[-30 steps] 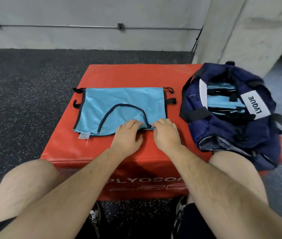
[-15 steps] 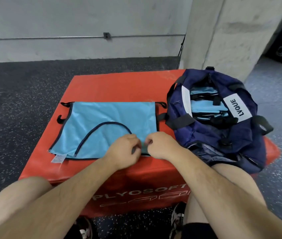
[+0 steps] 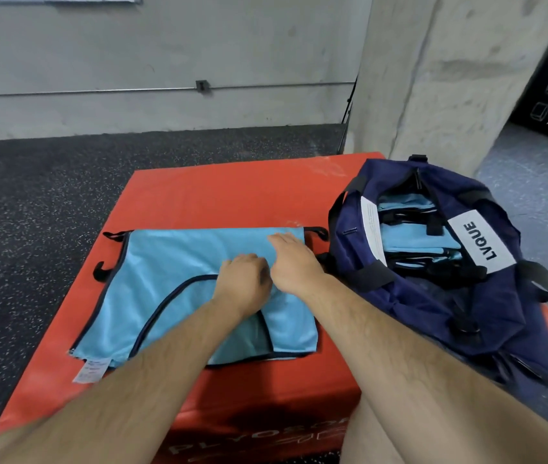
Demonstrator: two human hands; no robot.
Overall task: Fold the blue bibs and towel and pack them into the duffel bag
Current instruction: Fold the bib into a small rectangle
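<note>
Red box (image 3: 225,195) under blue bib (image 3: 172,262), concrete wall (image 3: 165,45)

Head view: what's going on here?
A person seated at a red plyo box is working on a light blue bib spread on it. The right hand lies flat on the bib; the left hand is curled beside it, grip unclear. The open navy duffel bag alongside already holds folded blue pieces.

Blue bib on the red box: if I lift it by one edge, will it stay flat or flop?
Probably floppy and light: the bib is thin cloth lying flat, folded over near its front edge. On the smooth red box it may slide when pushed.
</note>
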